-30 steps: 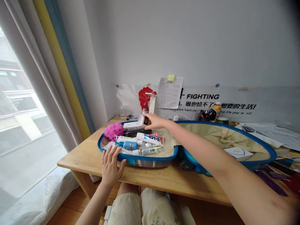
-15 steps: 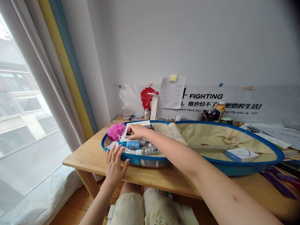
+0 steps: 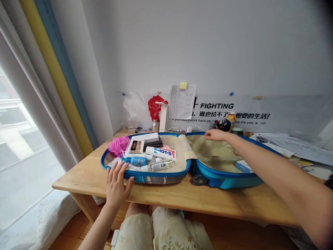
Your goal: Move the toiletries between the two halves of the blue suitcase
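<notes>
Here the long wooden counter (image 3: pixel 87 163) is running beneath everything, with a banner (image 3: pixel 281 111) stretching along the wall behind it, and the blue-rimmed case (image 3: pixel 166 173) is lying wide open on top, its two halves sitting side by side. The left half (image 3: pixel 182 165) is carrying a crowd of things, while the right half (image 3: pixel 236 181) is showing its tan lining, with the right forearm crossing above. Now the hands: the left hand (image 3: pixel 117 185) is resting over the near rim of the left half, its grip lying flat and loose, fingers a little spread and holding nothing. Across the way, the right hand (image 3: pixel 215 135) is hanging by the far side of the right half, its grip curling inward, and whether anything is tucked inside, I cannot tell. Down among the goods, a pink pouf (image 3: pixel 119 146) is filling the far left corner, and the white tube (image 3: pixel 162 152) is lying toward the middle. A clear bottle (image 3: pixel 159 166) is stretching along the near side, the blue bottle (image 3: pixel 137 160) is lying just beside the left fingertips, and the swabs (image 3: pixel 136 146) are sitting right of the pouf.
</notes>
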Tool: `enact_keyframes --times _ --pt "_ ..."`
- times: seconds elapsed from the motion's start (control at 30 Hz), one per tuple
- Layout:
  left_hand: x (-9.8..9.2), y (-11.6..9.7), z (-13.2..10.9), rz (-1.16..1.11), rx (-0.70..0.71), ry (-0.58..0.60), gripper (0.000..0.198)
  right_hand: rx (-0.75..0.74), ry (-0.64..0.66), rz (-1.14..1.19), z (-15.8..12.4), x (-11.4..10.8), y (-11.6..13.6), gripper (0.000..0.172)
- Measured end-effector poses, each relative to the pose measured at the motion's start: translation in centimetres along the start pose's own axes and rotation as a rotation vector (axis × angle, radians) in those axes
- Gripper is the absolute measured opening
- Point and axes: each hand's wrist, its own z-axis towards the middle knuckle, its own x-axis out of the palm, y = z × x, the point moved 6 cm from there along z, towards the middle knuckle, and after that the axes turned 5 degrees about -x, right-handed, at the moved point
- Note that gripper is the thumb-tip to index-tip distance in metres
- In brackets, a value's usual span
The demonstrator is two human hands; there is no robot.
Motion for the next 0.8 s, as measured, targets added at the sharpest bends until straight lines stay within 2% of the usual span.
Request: enact_keyframes --times 0.1,0.2,0.37,0.53,0.67,0.8 --pt "-0.1 -0.1 0.1 -0.003 -0.005 -0.002 0.046 0.1 0.072 -0.059 -3.1 2.4 -5.9 0.028" --pt "-0.1 -0.1 0.1 -0.003 -0.01 -0.002 0.049 0.118 0.099 -0.07 -3.8 4.9 -8.4 0.027" --pt "-0.1 0.0 0.0 -0.012 -0.015 0.003 0.051 0.08 0.111 -0.039 -2.3 8.0 -8.9 0.028" --pt "-0.1 0.0 0.0 -0.009 -0.007 0.001 0.05 0.188 0.117 -0.05 -2.4 9.1 -9.6 0.025" --pt "-0.2 -0.1 0.0 -0.006 -0.007 0.0 0.05 0.195 0.135 -0.056 -2.8 8.8 -9.1 0.029" --pt "-0.1 0.0 -0.1 -0.012 -0.015 -0.001 0.05 0.144 0.089 -0.073 -2.5 6.7 -7.5 0.026"
